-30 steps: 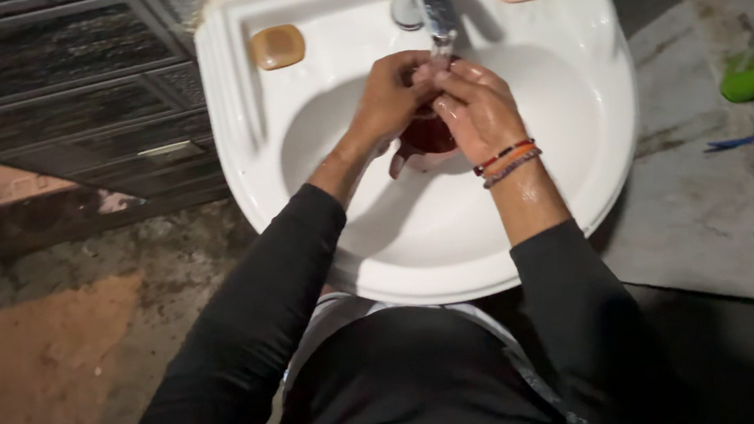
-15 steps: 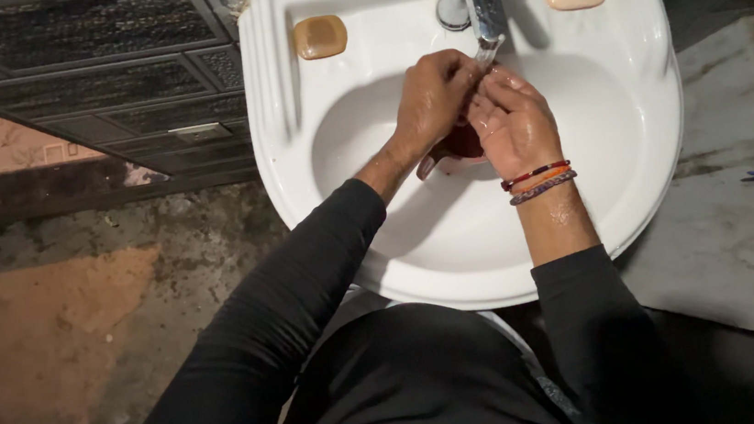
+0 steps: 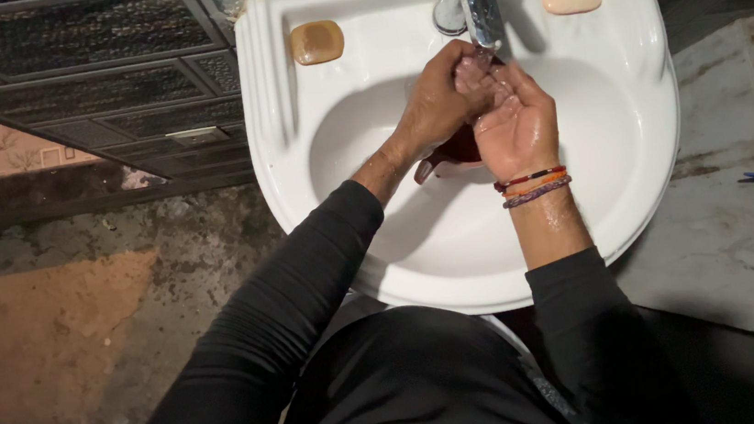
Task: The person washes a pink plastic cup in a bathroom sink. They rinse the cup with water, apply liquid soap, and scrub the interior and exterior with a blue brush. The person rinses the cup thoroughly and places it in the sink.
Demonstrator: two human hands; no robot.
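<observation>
Two wet hands, left hand (image 3: pixel 437 96) and right hand (image 3: pixel 516 120), rub together empty under the running tap (image 3: pixel 479 4), above the white basin (image 3: pixel 636 122); water could splash onto sleeves.

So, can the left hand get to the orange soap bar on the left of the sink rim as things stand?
Probably yes. The left hand is under the tap, against the right hand; the orange soap bar lies uncovered on the sink rim, with nothing between.
</observation>
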